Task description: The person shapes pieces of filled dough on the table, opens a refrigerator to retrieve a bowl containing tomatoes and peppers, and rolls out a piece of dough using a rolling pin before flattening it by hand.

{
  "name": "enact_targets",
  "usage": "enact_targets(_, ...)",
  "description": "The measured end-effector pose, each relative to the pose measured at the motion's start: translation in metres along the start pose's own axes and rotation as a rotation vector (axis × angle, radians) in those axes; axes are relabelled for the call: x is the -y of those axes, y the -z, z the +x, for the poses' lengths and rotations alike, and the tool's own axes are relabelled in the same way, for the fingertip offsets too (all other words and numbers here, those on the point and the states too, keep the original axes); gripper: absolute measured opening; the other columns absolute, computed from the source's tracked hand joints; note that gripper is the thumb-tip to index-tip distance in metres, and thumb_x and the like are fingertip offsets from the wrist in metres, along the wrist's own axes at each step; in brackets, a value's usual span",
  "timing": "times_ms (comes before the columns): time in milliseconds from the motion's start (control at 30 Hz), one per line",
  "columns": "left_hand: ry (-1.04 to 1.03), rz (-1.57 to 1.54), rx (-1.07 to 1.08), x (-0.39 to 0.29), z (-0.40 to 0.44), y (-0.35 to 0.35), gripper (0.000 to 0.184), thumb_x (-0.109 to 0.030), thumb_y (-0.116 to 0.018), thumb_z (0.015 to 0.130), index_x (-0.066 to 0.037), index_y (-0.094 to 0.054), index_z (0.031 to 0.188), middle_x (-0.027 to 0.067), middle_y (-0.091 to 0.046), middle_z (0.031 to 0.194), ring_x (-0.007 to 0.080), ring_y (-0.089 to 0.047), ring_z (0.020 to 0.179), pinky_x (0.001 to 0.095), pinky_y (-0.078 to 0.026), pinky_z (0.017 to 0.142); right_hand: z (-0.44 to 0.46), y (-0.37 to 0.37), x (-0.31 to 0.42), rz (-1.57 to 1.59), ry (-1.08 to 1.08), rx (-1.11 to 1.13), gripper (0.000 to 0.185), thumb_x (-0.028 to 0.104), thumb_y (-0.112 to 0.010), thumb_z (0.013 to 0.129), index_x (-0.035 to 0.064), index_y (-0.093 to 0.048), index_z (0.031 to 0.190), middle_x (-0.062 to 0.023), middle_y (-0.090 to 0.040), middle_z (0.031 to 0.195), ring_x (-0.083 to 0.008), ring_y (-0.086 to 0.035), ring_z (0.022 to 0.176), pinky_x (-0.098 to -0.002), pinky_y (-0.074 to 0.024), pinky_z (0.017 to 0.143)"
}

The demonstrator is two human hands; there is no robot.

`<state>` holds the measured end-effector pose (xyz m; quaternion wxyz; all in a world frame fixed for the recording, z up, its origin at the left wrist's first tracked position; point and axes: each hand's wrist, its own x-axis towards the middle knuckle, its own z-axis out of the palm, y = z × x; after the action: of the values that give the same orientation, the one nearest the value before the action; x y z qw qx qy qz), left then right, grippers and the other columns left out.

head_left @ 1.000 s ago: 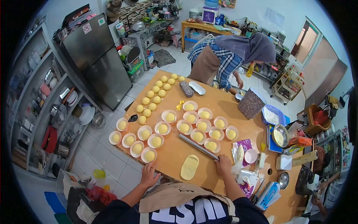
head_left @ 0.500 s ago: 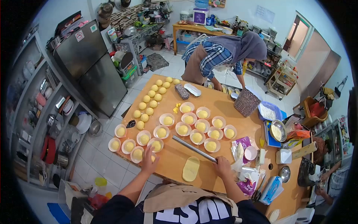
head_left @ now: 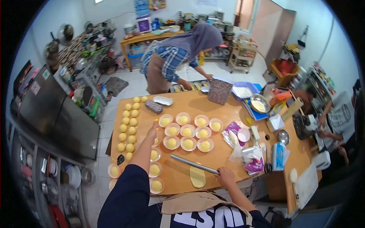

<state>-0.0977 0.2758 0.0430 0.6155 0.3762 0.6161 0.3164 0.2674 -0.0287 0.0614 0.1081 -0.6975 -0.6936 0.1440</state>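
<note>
My right hand (head_left: 227, 177) is closed round the near end of a metal rolling rod (head_left: 194, 164), which slants over the table. Under the rod lies a flattened oval of pale yellow dough (head_left: 197, 177). My left arm is stretched across the table, and my left hand (head_left: 153, 131) is at small yellow pieces (head_left: 156, 120) beside a paper cup (head_left: 165, 120) with dough in it. Its fingers look drawn together, but what they pinch is too small to make out. Round dough balls (head_left: 122, 136) stand in two rows at the left. Several dough-filled paper cups (head_left: 188, 143) surround my hands.
A patterned block (head_left: 220, 91), a bowl (head_left: 260, 103), scissors (head_left: 267, 166) and a wipes pack (head_left: 279, 156) sit toward the right. Across the table a person (head_left: 178, 57) bends over a tray (head_left: 186, 86); another person (head_left: 338, 114) is at the far right.
My left hand has moved from the near-left paper cups forward across the table to the small yellow pieces. The view has turned right. My right hand still holds the rod.
</note>
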Motion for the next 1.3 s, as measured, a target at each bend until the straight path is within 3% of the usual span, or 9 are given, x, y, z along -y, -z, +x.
enact_targets(167, 0.062, 0.112, 0.045, -0.013, 0.02, -0.009, 0.095, -0.08, -0.025, 0.085, -0.01, -0.029, 0.149, 0.0171, -0.015, 0.157, 0.0355, -0.017, 0.142, 0.0516, -0.017, 0.113, -0.02, 0.0, 0.015, -0.048, -0.036, 0.033, 0.029, 0.032, -0.068, 0.081, 0.0098, -0.059, 0.098, -0.0091, -0.061, 0.096, -0.0269, -0.061, 0.094, -0.0408, -0.0458, 0.077)
enact_targets(367, 0.193, 0.198, 0.077, 0.003, 0.084, -0.013, 0.098, -0.083, -0.019, 0.083, -0.01, -0.029, 0.149, 0.013, -0.016, 0.158, 0.0328, -0.012, 0.145, 0.0524, -0.012, 0.114, -0.028, 0.0, 0.024, -0.063, -0.099, 0.026, 0.029, 0.033, -0.069, 0.08, 0.0109, -0.062, 0.097, -0.0077, -0.062, 0.093, -0.0273, -0.061, 0.092, -0.0411, -0.0464, 0.079)
enact_targets(500, 0.065, -0.037, 0.232, 0.047, 0.157, -0.014, 0.092, -0.077, -0.023, 0.088, -0.009, -0.025, 0.15, 0.0158, -0.033, 0.15, 0.0296, -0.034, 0.138, 0.0449, -0.03, 0.111, -0.031, 0.0, 0.026, -0.065, -0.108, 0.006, 0.029, 0.035, -0.068, 0.081, 0.0113, -0.062, 0.097, -0.0074, -0.063, 0.094, -0.0272, -0.062, 0.092, -0.0412, -0.0465, 0.079)
enact_targets(600, 0.1, -0.079, 0.227, -0.011, 0.064, -0.052, 0.092, -0.078, -0.02, 0.087, -0.011, -0.027, 0.149, 0.0128, -0.032, 0.152, 0.0287, -0.03, 0.14, 0.0471, -0.023, 0.113, -0.027, -0.001, 0.026, -0.087, -0.104, 0.031, 0.03, 0.035, -0.068, 0.081, 0.0114, -0.062, 0.099, -0.0074, -0.063, 0.095, -0.0273, -0.062, 0.092, -0.0414, -0.0466, 0.079)
enact_targets(733, 0.133, -0.088, 0.214, -0.064, -0.012, -0.078, 0.085, -0.073, -0.021, 0.091, -0.01, -0.031, 0.147, 0.0152, -0.04, 0.146, 0.0269, -0.037, 0.135, 0.046, -0.031, 0.11, -0.01, 0.0, 0.025, -0.091, -0.077, 0.054, 0.031, 0.035, -0.066, 0.083, 0.0109, -0.061, 0.101, -0.0083, -0.063, 0.097, -0.0282, -0.062, 0.092, -0.0418, -0.0468, 0.08)
enact_targets(800, 0.071, -0.122, 0.205, -0.051, 0.007, -0.074, 0.082, -0.071, -0.022, 0.093, -0.009, -0.035, 0.145, 0.0166, -0.039, 0.146, 0.0269, -0.037, 0.134, 0.0447, -0.032, 0.109, -0.001, -0.004, 0.018, -0.074, -0.055, 0.054, 0.032, 0.035, -0.066, 0.083, 0.0105, -0.06, 0.103, -0.0091, -0.063, 0.098, -0.0287, -0.061, 0.093, -0.0419, -0.047, 0.08)
enact_targets(933, -0.538, 0.371, 0.048, 0.027, 0.113, -0.041, 0.064, -0.051, -0.047, 0.094, -0.006, -0.042, 0.139, 0.0216, -0.042, 0.142, 0.0336, -0.038, 0.132, 0.0454, -0.031, 0.108, 0.02, 0.001, 0.007, -0.011, -0.04, 0.096, 0.033, 0.035, -0.064, 0.085, 0.01, -0.059, 0.105, -0.01, -0.062, 0.103, -0.0289, -0.06, 0.099, -0.0422, -0.0467, 0.083)
enact_targets(1033, -0.825, 0.704, -0.154, 0.032, 0.034, -0.049, 0.058, -0.038, -0.059, 0.089, -0.005, -0.045, 0.135, 0.0217, -0.041, 0.142, 0.0362, -0.037, 0.133, 0.0463, -0.029, 0.109, 0.043, 0.001, -0.006, 0.021, 0.035, 0.147, 0.033, 0.035, -0.064, 0.086, 0.0098, -0.058, 0.106, -0.0097, -0.061, 0.106, -0.0285, -0.058, 0.103, -0.0422, -0.0454, 0.086)
enact_targets(1300, -0.871, 0.708, -0.108, 0.062, -0.121, -0.026, 0.049, -0.019, -0.07, 0.082, -0.006, -0.051, 0.125, 0.0184, -0.038, 0.143, 0.037, -0.034, 0.133, 0.0458, -0.029, 0.109, 0.103, -0.004, -0.038, -0.049, 0.218, 0.199, 0.033, 0.034, -0.064, 0.086, 0.0092, -0.058, 0.107, -0.0088, -0.06, 0.106, -0.0282, -0.057, 0.105, -0.0413, -0.0436, 0.089)
